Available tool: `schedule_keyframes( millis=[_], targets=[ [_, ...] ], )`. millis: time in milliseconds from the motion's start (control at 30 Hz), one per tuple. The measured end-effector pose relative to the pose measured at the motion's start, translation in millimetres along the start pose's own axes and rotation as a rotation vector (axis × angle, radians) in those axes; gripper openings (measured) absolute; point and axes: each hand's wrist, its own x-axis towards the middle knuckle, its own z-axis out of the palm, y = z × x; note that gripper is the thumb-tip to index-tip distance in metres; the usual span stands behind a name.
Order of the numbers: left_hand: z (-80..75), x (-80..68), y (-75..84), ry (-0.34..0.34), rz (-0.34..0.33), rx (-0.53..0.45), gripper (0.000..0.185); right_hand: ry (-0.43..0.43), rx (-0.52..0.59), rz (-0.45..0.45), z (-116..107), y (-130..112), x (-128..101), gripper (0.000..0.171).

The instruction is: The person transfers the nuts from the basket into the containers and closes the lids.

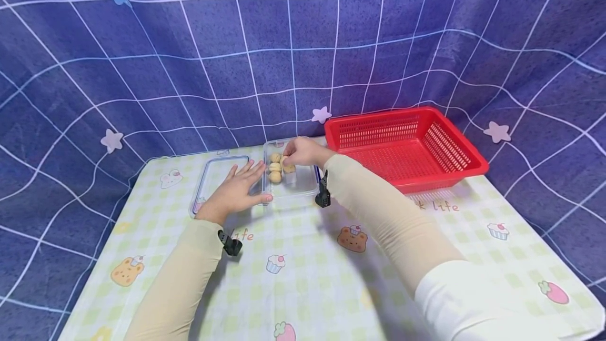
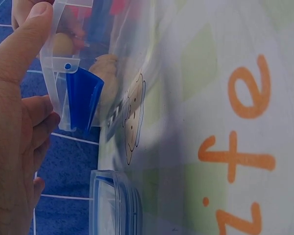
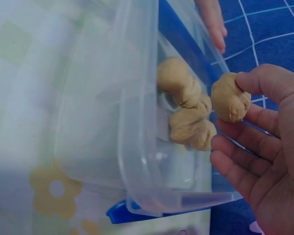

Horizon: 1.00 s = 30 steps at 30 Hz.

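A clear plastic box (image 1: 303, 193) with blue side clips stands at the back middle of the table. Several tan walnuts (image 1: 275, 167) lie inside it, bunched toward its left side. Between thumb and fingers my right hand (image 1: 304, 152) pinches another walnut (image 3: 230, 98), held over the open box. My left hand (image 1: 240, 188) is at the box's left side with its fingers spread. In the left wrist view, the thumb touches the box near its rim and a blue clip (image 2: 83, 98) shows beside the fingers.
A clear lid (image 1: 204, 178) with a blue seal lies flat left of the box, partly behind the left hand. To the right stands a red slotted basket (image 1: 402, 157), close to the right forearm. A blue grid-patterned curtain (image 1: 213, 67) hangs behind the table.
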Motion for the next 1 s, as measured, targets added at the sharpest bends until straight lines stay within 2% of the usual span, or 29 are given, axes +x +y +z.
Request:
schedule_keyframes(
  millis=[300, 667, 867, 1000],
  targets=[
    [-0.4, -1.4, 2.3, 0.0, -0.003, -0.015, 0.096, 0.011, -0.001, 0.024, 12, 0, 1, 0.028],
    [2.6, -0.2, -0.6, -0.001, -0.003, -0.002, 0.097, -0.007, -0.118, 0.082, 21, -6, 1, 0.016],
    [2.0, 0.1, -0.4, -0.002, 0.002, -0.001, 0.099, 0.002, -0.17, 0.13, 27, -9, 0, 0.029],
    [1.4, 0.1, -0.4, 0.001, 0.002, -0.004, 0.098, 0.018, -0.202, 0.144, 30, -11, -1, 0.025]
  ],
)
